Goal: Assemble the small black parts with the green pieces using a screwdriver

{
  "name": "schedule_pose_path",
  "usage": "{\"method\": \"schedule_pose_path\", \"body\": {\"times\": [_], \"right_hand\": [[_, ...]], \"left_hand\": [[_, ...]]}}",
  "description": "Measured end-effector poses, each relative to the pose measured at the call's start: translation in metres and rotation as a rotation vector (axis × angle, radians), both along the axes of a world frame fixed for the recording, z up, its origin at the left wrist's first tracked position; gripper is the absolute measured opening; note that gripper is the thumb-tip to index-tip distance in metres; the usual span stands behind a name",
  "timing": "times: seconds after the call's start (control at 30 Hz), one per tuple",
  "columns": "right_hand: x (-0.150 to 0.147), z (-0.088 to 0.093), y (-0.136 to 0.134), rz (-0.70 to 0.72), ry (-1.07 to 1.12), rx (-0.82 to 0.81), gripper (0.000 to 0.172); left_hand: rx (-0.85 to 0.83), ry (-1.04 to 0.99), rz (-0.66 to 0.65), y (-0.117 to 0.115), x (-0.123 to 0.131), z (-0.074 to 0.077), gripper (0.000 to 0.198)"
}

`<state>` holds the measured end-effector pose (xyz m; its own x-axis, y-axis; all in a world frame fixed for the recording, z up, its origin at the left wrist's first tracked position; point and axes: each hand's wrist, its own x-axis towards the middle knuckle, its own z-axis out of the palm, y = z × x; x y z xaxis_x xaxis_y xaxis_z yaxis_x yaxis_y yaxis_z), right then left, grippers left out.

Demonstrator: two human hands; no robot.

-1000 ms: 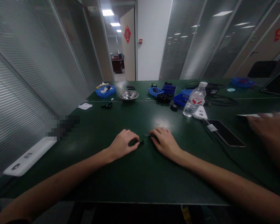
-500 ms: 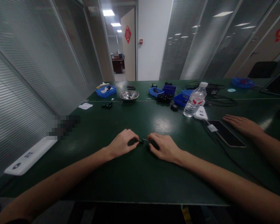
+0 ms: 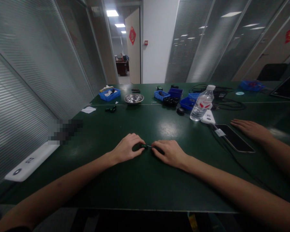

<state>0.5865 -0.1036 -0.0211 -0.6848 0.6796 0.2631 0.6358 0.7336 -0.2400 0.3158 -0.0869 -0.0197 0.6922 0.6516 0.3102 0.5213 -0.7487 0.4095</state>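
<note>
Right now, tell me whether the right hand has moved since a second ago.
Yes: judged against the metal bowl, the right hand has shifted slightly left and toward the table's near edge.

Now brings the screwdriver [image 3: 150, 147] in the right hand [image 3: 170, 152] lower and right up to the small green-and-black part [image 3: 144, 146], across last second's gap. Farther right, lays a co-worker's hand [image 3: 252, 129] beside the smartphone [image 3: 235, 138], off the flat pale object touched a second ago.
</note>
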Motion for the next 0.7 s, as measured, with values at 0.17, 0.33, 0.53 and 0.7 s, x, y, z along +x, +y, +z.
{"method": "schedule_pose_path", "body": {"times": [0.17,0.33,0.53,0.7], "right_hand": [[-0.0003,-0.0011,-0.0005,-0.004,-0.004,0.015,0.024],[0.0003,-0.0022,0.0009,0.013,0.011,0.02,0.023],[0.0012,-0.0044,0.0016,0.034,-0.006,0.039,0.022],[-0.0013,-0.002,0.0009,0.034,-0.043,0.017,0.023]], "left_hand": [[-0.001,0.015,0.014,0.0005,0.0002,-0.0005,0.019],[0.003,0.005,-0.008,0.0006,0.0004,-0.0015,0.02],[0.012,0.001,-0.05,0.0009,0.0,-0.0004,0.021],[0.006,-0.027,-0.098,0.0029,-0.0017,-0.0026,0.022]]}}
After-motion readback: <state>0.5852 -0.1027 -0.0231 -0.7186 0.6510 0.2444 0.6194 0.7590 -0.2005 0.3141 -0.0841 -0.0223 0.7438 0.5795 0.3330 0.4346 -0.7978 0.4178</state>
